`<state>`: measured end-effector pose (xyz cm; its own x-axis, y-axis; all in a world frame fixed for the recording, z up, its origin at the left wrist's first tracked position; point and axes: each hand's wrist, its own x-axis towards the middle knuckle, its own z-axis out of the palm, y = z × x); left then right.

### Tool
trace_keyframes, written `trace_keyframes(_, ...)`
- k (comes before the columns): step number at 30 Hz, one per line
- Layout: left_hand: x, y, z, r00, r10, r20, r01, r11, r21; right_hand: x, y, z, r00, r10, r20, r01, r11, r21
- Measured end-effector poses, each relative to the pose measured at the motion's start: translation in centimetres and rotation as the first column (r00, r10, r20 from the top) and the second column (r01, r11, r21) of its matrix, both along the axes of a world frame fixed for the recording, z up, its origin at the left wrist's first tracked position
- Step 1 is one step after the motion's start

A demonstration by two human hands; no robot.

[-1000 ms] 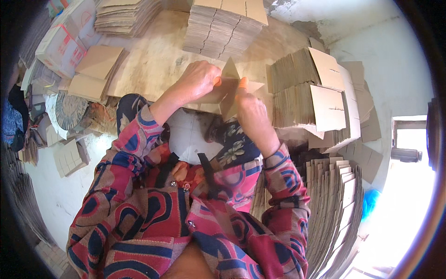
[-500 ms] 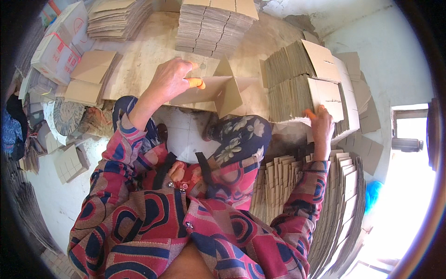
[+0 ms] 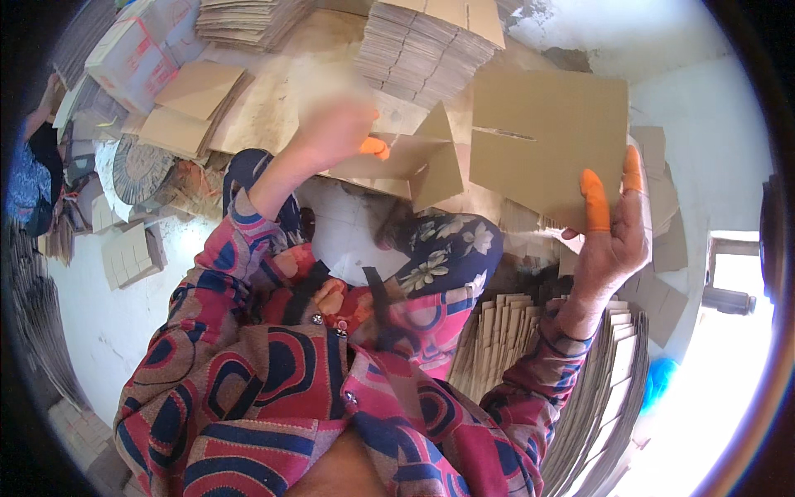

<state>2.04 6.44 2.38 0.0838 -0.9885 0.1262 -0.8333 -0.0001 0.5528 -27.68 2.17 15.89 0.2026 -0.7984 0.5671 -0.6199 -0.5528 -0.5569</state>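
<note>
In my right hand [image 3: 614, 240] is a flat brown cardboard divider sheet [image 3: 551, 153] with a slit cut in from its left edge. Orange finger covers are on the thumb and a finger that pinch its lower right corner. My left hand [image 3: 331, 137], partly blurred, closes with orange-covered fingertips on the left end of a cardboard partition [image 3: 439, 161]. That partition is made of crossed pieces and stands on the wooden table in front of my knees. The raised sheet is to the right of the partition, apart from it, and hides most of the stack behind.
A tall stack of cardboard [image 3: 426, 54] stands at the table's far side, another stack [image 3: 248, 25] to its left. Flat sheets [image 3: 195, 99] lie beside a white carton [image 3: 132, 58]. Rows of cardboard pieces [image 3: 596, 389] stand below my right forearm.
My right hand has lifted a cardboard sheet off the right-hand stack and turned it broad side up. My left hand keeps hold of the partition. The whole view has shifted slightly.
</note>
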Motion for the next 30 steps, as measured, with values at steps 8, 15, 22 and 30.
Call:
trace_keyframes(8,0.8,0.3,-3.2,0.996,-0.085,-0.009,0.083,0.985,-0.151,5.3,-0.7,0.4,0.985,0.137,0.101,-0.147,0.984,0.103)
trace_keyframes(15,-0.4,0.0,-3.5,0.996,-0.09,-0.014,0.085,0.971,-0.224,6.8,-1.7,0.0,0.955,0.264,0.134,-0.285,0.943,0.171)
trace_keyframes(22,-0.1,-0.3,-3.5,0.998,-0.052,-0.025,0.046,0.98,-0.193,7.3,-2.6,-0.3,0.948,0.306,0.088,-0.318,0.922,0.219)
trace_keyframes(30,-0.4,-0.2,-3.2,0.994,-0.094,-0.053,0.081,0.977,-0.199,7.3,-2.7,-1.5,0.922,0.382,-0.069,-0.371,0.919,0.133)
